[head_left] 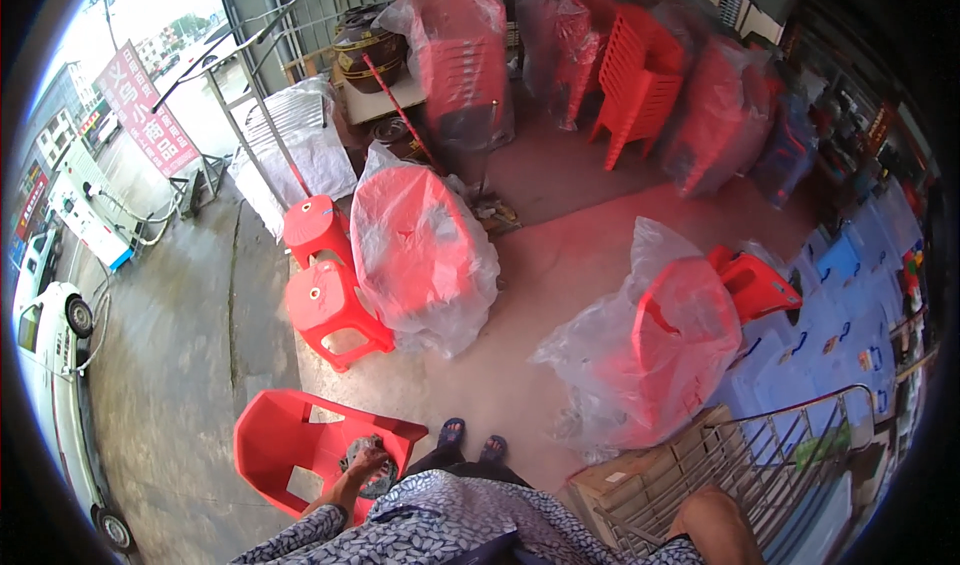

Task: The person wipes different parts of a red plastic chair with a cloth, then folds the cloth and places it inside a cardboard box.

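Observation:
My left hand (370, 459) is on a dark grey crumpled rag (382, 480), its fingers closed over the cloth. Rag and hand are at the seat of a red plastic armchair (262, 443), just left of my feet. Of my right arm only the bent elbow (715, 525) shows at the lower right, beside a metal wire rack (790, 445); the hand itself is out of sight. Ahead to the left stand two red plastic stools (325, 300) and a plastic-wrapped stack of red chairs (420, 240).
Another wrapped red chair stack (685, 335) stands to the right, near a cardboard box (640, 480) and bluish plastic bins (850, 335). More chair stacks (640, 75) line the back beside a brown jar (365, 50). At left, a white car (55, 385) stands on wet pavement.

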The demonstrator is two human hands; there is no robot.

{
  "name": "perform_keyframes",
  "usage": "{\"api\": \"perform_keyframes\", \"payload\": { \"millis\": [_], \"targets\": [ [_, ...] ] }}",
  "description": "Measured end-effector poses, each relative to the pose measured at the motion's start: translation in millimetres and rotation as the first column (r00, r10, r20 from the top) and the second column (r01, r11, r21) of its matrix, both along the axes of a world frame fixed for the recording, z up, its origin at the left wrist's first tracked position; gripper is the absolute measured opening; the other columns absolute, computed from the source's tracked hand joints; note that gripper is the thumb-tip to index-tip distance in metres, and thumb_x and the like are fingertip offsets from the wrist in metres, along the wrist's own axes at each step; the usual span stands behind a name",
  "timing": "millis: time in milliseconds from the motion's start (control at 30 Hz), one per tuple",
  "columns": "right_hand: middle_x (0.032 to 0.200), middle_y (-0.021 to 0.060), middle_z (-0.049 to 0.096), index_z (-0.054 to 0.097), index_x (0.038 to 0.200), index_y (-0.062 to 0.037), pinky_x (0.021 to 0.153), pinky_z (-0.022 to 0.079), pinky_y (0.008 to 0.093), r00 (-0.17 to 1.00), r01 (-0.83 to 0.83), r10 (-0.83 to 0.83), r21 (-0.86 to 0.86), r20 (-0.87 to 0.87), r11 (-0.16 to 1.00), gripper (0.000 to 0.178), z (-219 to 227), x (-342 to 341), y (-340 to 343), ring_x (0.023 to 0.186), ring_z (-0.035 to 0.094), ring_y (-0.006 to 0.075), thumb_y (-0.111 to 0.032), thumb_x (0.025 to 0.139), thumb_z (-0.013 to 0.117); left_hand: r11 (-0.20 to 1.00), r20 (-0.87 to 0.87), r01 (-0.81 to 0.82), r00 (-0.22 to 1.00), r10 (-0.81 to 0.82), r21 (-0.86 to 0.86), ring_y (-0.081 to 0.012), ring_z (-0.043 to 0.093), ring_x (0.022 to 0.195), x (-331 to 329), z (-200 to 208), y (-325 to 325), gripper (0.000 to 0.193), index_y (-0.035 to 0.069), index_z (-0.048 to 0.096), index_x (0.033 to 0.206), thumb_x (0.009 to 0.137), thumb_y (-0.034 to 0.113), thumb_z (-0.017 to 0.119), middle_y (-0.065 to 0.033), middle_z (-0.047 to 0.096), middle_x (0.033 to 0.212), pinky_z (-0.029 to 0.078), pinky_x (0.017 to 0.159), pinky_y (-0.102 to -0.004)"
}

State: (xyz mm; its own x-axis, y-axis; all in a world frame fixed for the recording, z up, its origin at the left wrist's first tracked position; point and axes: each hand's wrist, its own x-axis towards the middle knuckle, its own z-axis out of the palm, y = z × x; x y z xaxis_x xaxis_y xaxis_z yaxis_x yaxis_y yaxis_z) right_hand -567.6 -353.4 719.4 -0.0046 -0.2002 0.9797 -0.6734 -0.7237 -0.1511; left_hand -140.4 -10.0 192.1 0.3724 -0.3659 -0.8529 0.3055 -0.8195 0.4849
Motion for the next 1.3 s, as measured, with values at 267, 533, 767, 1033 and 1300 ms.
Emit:
{"api": "perform_keyframes", "payload": {
  "millis": [267, 533, 767, 1033, 1300],
  "targets": [
    [0.067, 0.0014, 0.046, 0.058, 0.091, -0.0078, 0.053, 0.034, 0.0269, 0.999, 0.032, -0.032, -0.015, -0.011, 0.999, 0.024, 3, -11, 3, 0.055, 0.039, 0.0118, -0.024, 0.105, 0.048, 0.978, -0.103, -0.139, 0.987, 0.124, -0.156, -0.0208, 0.070, 0.064, -22, -1, 18, 0.027, 0.006, 0.066, 0.109, 0.098, 0.031, 0.065, -0.0066, 0.069, 0.082, 0.054, 0.053, -0.0329],
    [0.063, -0.0002, 0.046, 0.059, 0.088, -0.0089, 0.051, 0.032, 0.0259, 0.572, 0.810, -0.796, -0.021, -0.198, 0.587, 0.027, -20, 6, -30, 0.052, 0.037, 0.0105, -0.024, 0.106, 0.047, 0.993, 0.135, -0.006, 0.991, 0.022, -0.117, -0.0233, 0.068, 0.061, -63, -33, 74, 0.026, 0.003, 0.065, 0.086, 0.094, 0.025, 0.054, -0.0106, 0.067, 0.073, 0.055, 0.051, -0.0388],
    [0.069, -0.0043, 0.054, 0.068, 0.106, -0.0049, 0.051, 0.031, 0.0198, 0.855, -0.450, 0.276, 0.893, 0.439, -0.027, 0.019, -237, 44, -107, 0.057, 0.040, 0.0033, -0.021, 0.105, 0.058, 0.896, 0.041, -0.439, 0.896, 0.442, -0.066, -0.0205, 0.069, 0.064, -138, 3, 41, 0.029, -0.001, 0.067, 0.098, 0.095, 0.026, 0.056, -0.0104, 0.068, 0.082, 0.053, 0.053, -0.0340],
    [0.078, 0.0018, 0.066, 0.069, 0.122, -0.0036, 0.061, 0.046, 0.0244, 0.700, 0.114, 0.712, 0.976, 0.054, -0.186, 0.028, -312, 146, -105, 0.068, 0.057, 0.0080, -0.019, 0.102, 0.058, 0.652, -0.053, -0.743, 0.653, 0.756, 0.148, -0.0219, 0.067, 0.058, -258, -24, 94, 0.025, -0.003, 0.068, 0.097, 0.091, 0.017, 0.055, -0.0124, 0.068, 0.077, 0.050, 0.046, -0.0340],
    [0.094, 0.0135, 0.075, 0.068, 0.124, -0.0001, 0.077, 0.054, 0.0337, 0.317, 0.332, 0.946, 0.942, -0.063, -0.048, 0.033, -323, 245, -74, 0.083, 0.069, 0.0186, -0.020, 0.098, 0.059, 0.481, -0.017, -0.865, 0.483, 0.875, 0.143, -0.0218, 0.065, 0.051, -265, -54, 110, 0.026, -0.004, 0.069, 0.095, 0.092, 0.018, 0.055, -0.0127, 0.068, 0.072, 0.050, 0.044, -0.0351]
  ]
}}
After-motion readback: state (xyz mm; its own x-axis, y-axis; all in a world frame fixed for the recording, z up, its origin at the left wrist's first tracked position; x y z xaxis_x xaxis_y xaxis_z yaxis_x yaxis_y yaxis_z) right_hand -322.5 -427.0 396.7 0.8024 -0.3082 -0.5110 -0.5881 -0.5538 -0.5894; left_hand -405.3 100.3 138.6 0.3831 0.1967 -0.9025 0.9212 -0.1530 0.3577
